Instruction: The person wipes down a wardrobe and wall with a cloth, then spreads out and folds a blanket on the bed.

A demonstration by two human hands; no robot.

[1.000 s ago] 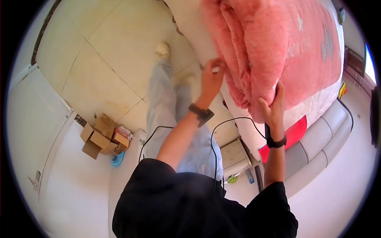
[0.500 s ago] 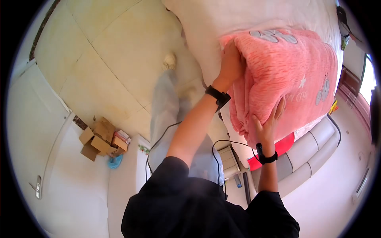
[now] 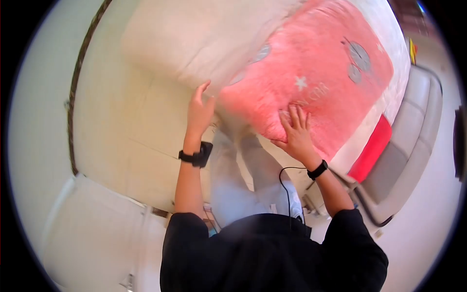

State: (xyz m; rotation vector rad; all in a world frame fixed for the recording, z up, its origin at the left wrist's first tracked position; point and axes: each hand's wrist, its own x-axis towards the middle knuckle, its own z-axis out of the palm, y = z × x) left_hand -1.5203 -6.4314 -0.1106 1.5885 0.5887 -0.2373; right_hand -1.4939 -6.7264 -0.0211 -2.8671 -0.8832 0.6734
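A folded pink blanket [image 3: 326, 63] with grey prints, a white star and lettering lies on the bed [image 3: 175, 39]. My right hand [image 3: 297, 134] rests flat on the blanket's near part, its fingers spread. Just off the blanket's left corner, my left hand [image 3: 200, 112] is in the air with thumb and fingers apart, holding nothing. Both wrists wear black bands, and the left one carries a small dark box. Motion blurs the blanket's left edge.
A grey padded headboard [image 3: 408, 131] with a red piece [image 3: 372, 148] beside it stands on the right. Pale floor tiles [image 3: 141, 136] spread on the left, near a white door [image 3: 92, 228]. A black cable [image 3: 282, 180] hangs by my legs.
My left hand has come out from the blanket's folded edge and moved left, opening. My right hand stays on the blanket, fingers more spread. The view has turned, and I stand nearer the bed's corner.
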